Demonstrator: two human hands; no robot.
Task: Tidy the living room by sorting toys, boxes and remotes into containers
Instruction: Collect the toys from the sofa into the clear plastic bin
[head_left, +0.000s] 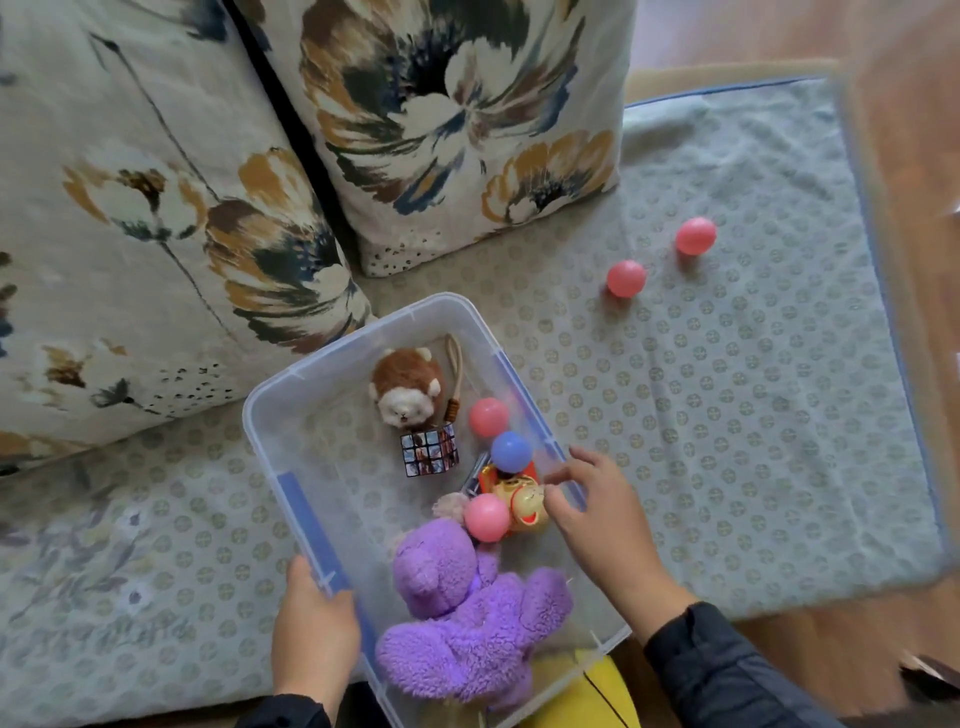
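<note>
A clear plastic bin (291, 400) with blue clips lies on the sofa seat. Inside it are a purple plush bear (462, 623), a brown plush animal (408, 389), a puzzle cube (429, 449), two pink balls (488, 415) (486, 517), a blue ball (511, 451) and a gold and red toy (522, 501). My left hand (314, 623) grips the bin's near left rim. Over the bin's right rim hovers my right hand (597, 514), fingers spread and loose, holding nothing. Two more pink balls (626, 279) (695, 236) lie on the seat cover, far right.
Two large floral cushions (457, 119) (145, 228) lean at the back of the sofa. A pale patterned seat cover (753, 415) spreads to the right, its edge meeting a wooden floor (914, 156). Something yellow (582, 696) shows under the bin's near corner.
</note>
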